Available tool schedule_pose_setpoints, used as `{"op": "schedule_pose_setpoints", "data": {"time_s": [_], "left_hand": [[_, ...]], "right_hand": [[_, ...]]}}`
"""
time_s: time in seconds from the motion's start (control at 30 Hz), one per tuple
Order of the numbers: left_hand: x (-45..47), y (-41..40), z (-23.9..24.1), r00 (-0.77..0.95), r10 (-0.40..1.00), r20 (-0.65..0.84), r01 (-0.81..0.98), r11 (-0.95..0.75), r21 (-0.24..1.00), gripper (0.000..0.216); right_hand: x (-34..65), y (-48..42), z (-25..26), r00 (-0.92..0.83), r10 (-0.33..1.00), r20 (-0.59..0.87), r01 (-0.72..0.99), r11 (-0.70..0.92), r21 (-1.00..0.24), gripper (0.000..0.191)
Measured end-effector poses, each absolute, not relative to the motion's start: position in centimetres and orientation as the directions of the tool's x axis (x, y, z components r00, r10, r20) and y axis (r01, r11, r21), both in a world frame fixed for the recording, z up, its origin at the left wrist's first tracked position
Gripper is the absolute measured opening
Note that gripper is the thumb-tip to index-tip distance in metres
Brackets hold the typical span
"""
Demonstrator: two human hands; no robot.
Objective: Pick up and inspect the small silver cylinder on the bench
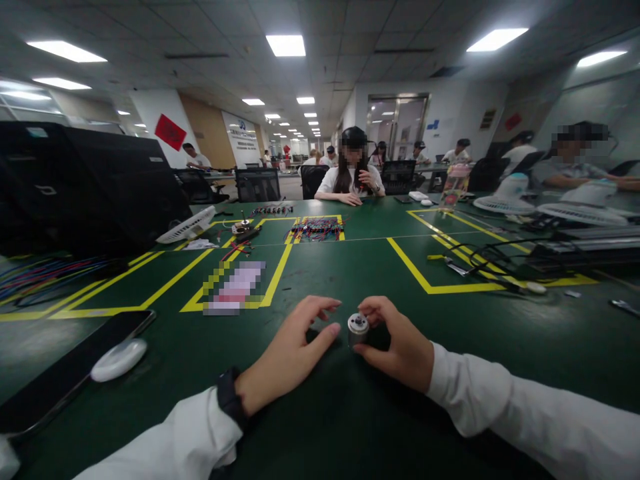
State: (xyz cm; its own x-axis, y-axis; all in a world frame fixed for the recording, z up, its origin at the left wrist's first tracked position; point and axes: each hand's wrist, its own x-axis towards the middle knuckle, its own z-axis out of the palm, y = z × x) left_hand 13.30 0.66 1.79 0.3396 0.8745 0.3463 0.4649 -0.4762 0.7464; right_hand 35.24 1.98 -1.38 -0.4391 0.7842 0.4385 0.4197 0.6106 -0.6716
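Note:
A small silver cylindrical motor (358,329) stands upright on the green table mat (350,267) just in front of me. My right hand (397,350) pinches it from the right with thumb and fingers curled round it. My left hand (293,353) rests on the mat just left of the motor, fingers loosely curved and spread, the thumb tip close to the motor; I cannot tell if it touches it. Both arms wear white sleeves, and a dark watch sits on the left wrist.
A phone (65,377) and a white oval object (119,360) lie at the near left. Bundles of coloured wires (316,229) lie mid-table inside yellow tape lines; black cables (480,257) and white fan parts (187,227) sit at the sides. A seated person (353,175) faces me across the table.

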Motion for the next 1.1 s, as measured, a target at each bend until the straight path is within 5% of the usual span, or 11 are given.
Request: {"op": "schedule_pose_setpoints", "data": {"time_s": [0.4,0.6,0.9,1.1], "left_hand": [[17.0,1.4,3.9,0.477,0.776,0.413,0.407,-0.612,0.679,0.012],[15.7,2.1,4.2,0.293,0.823,0.487,0.377,-0.568,0.732,0.013],[13.4,2.6,-0.2,0.486,0.835,0.258,0.627,-0.539,0.563,0.017],[12.7,2.2,0.9,0.379,0.899,0.221,0.489,-0.397,0.776,0.036]], "right_hand": [[35.3,2.2,-1.2,-0.459,0.804,0.378,0.302,0.542,-0.784,0.046],[35.7,1.9,-0.8,-0.461,0.821,0.337,0.398,0.531,-0.748,0.037],[35.8,1.8,-0.7,-0.464,0.828,0.314,0.416,0.517,-0.748,0.035],[37.5,2.1,-0.7,-0.304,0.877,0.371,0.438,0.475,-0.763,0.037]]}}
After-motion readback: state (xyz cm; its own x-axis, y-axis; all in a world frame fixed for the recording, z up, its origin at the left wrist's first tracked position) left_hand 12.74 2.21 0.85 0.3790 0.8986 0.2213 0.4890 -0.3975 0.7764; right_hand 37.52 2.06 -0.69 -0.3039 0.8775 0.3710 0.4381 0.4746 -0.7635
